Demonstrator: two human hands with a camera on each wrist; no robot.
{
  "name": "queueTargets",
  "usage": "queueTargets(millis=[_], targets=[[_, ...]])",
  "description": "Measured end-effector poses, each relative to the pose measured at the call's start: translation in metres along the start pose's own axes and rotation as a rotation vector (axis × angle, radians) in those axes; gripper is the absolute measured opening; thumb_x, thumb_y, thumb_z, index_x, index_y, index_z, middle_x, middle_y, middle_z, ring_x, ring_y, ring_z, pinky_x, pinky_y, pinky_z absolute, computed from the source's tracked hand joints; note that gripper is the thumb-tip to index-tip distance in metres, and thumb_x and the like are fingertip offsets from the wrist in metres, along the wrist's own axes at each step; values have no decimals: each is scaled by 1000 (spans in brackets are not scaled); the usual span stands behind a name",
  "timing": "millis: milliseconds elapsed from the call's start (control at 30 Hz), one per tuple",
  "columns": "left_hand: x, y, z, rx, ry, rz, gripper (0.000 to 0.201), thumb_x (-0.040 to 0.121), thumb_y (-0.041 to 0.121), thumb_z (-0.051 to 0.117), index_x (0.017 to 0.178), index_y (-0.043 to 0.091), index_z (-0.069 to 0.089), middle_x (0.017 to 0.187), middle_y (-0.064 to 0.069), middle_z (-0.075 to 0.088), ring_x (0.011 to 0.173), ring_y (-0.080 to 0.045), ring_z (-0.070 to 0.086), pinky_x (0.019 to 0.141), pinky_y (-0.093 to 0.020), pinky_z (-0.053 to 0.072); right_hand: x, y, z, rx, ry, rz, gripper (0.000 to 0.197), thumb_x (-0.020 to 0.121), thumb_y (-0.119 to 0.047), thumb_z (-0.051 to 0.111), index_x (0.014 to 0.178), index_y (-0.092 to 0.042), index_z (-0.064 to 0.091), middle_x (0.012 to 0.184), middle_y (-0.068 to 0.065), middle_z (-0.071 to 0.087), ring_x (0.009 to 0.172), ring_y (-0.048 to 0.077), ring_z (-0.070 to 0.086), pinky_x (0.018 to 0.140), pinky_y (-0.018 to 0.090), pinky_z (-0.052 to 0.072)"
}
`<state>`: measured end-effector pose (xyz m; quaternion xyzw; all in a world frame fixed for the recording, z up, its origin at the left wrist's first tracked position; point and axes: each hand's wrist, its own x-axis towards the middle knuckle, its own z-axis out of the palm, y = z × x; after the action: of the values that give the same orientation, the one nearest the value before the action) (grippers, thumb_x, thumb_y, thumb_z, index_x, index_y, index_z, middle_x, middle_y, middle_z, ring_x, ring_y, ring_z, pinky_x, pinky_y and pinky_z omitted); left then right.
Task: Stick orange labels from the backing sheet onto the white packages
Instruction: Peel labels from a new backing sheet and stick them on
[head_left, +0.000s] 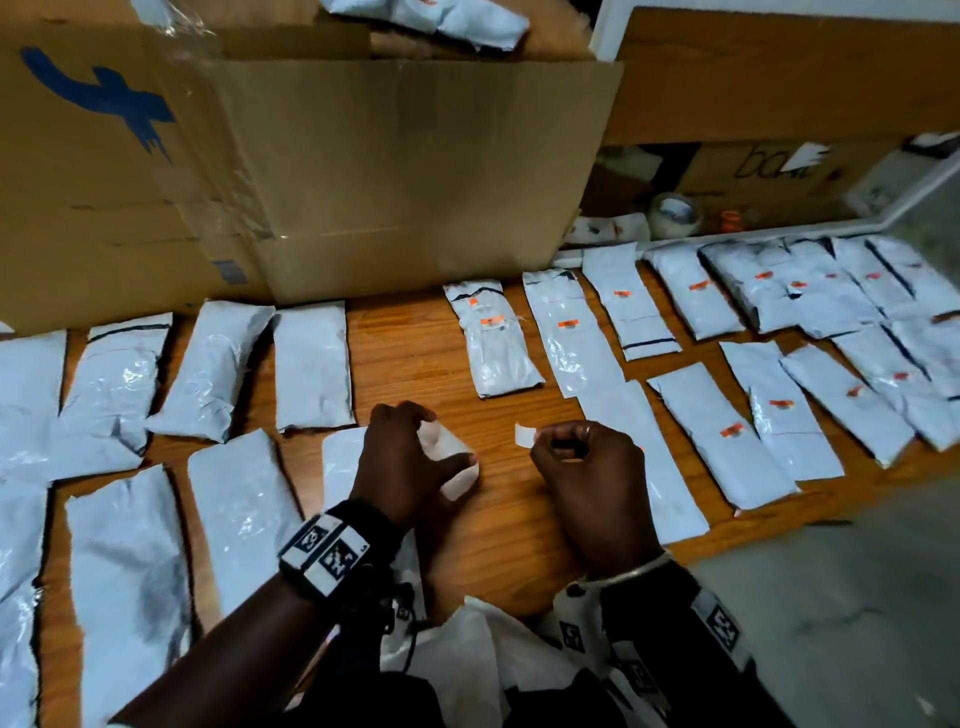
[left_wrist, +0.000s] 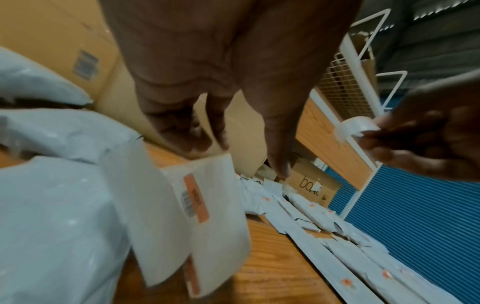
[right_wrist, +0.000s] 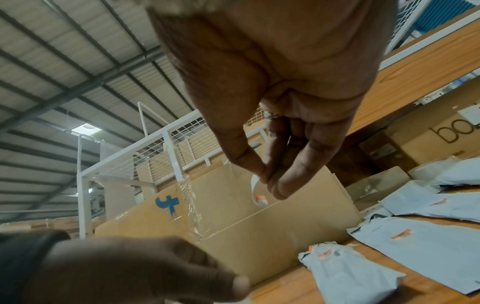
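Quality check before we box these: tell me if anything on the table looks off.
One package, just right of the bare gap in the back row, carries two orange labels where its neighbours show one. The packages on the left have none yet. Nothing looks torn or spilled.

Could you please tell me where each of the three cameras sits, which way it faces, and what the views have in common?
Head: worn on the head, facing forward and down at the wooden table lined with white packages; both forearms, left hand and right hand show.
Left wrist: looks along the left hand's fingers at the backing sheet they hold.
Right wrist: tilted up along the right hand's fingertips pinching a peeled label, toward the roof.
Shared: all three show the cardboard box.
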<state>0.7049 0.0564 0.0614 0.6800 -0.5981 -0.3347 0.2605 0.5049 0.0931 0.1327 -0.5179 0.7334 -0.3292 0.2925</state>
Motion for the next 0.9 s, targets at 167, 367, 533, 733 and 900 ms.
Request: queueTargets(millis=[167, 367, 533, 733, 900], targets=[[-27, 6, -28, -135, -6, 175, 48, 57, 37, 99, 84, 24, 61, 82, 5, 60, 68, -12, 59, 61, -13, 42, -5, -6, 31, -41, -32, -120, 6, 83, -26, 77, 84, -28, 71, 86, -20, 68, 80, -4, 64, 76, 23, 53], [-45, -8, -61, -266, -10, 131, 34, 66, 27, 96, 80, 19, 65, 75, 5, 68, 65, -12, 65, 59, -15, 49, -16, -33, 69, -23, -171, -190, 8, 80, -36, 77, 84, -33, 70, 90, -20, 69, 81, -2, 62, 74, 27, 55], [-54, -25, -80, -288, 46, 5, 21, 77, 29, 89, 84, 23, 71, 81, 7, 72, 67, -7, 67, 61, -19, 54, -23, -49, 90, 50, -228, -217, 14, 82, -36, 80, 86, -34, 68, 92, -22, 70, 82, -1, 62, 72, 27, 55], [-60, -42, -99, -280, 67, -22, 7, 87, 23, 80, 84, 26, 75, 77, 11, 73, 66, -4, 68, 59, -16, 49, -29, -62, 108, 73, -317, -237, 14, 82, -44, 80, 86, -33, 71, 93, -23, 71, 84, 1, 63, 72, 29, 56], [-59, -59, -106, -343, 83, -136, 7, 87, 19, 79, 83, 23, 75, 71, 5, 73, 65, -13, 72, 61, -31, 60, -28, -65, 117, 124, -418, -201, 14, 83, -42, 81, 87, -31, 75, 87, -24, 72, 82, 3, 67, 68, 34, 60]])
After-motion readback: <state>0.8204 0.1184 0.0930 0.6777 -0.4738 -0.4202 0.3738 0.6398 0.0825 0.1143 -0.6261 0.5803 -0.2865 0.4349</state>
